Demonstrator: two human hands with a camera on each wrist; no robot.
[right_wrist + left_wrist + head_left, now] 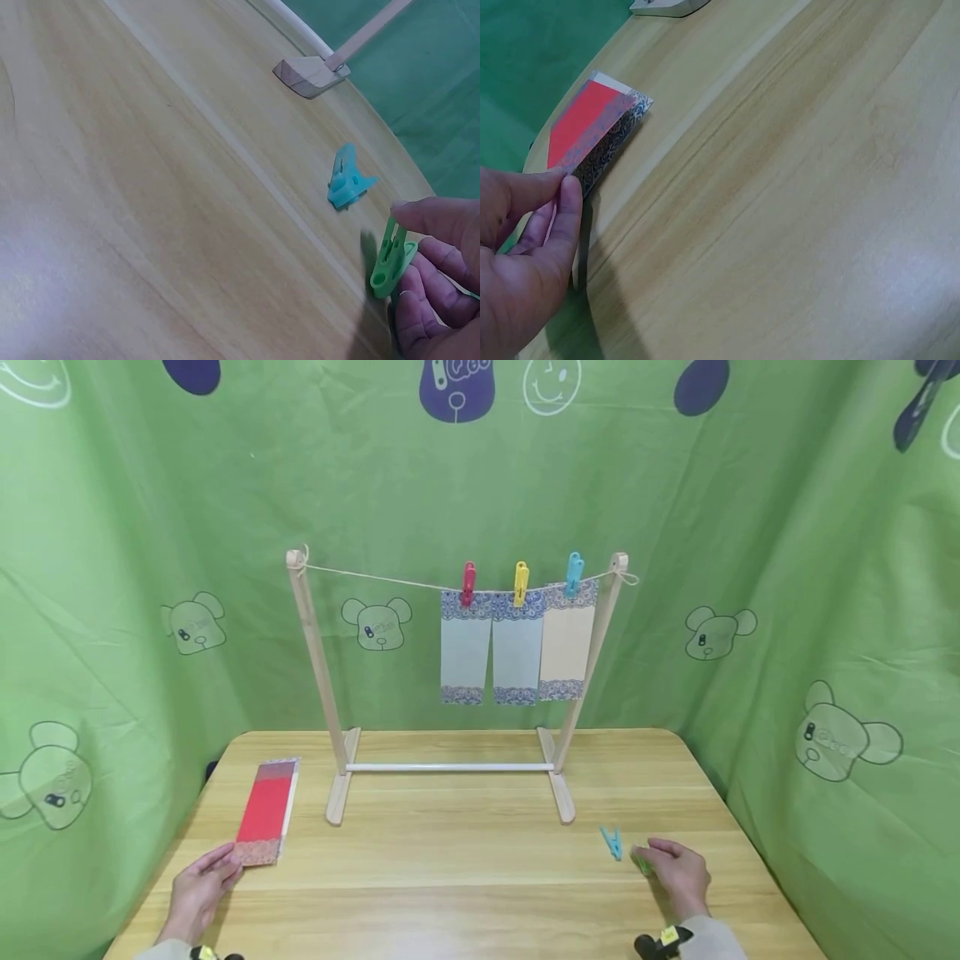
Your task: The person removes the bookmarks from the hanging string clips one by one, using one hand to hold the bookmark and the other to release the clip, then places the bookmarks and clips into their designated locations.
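Note:
At the table's left, my left hand pinches the near edge of a red paper card with patterned ends, between thumb and fingers. A white edge of another card shows along its right side. On the right, my right hand holds a green clothespin between thumb and fingers. A blue clothespin lies on the table just left of it. Three pale cards with blue patterned borders hang from the string, under a red clothespin, a yellow clothespin and a light blue clothespin.
A wooden rack with a left post, a right post and a white crossbar stands at the back of the wooden table. Green curtain surrounds the table at the back and sides.

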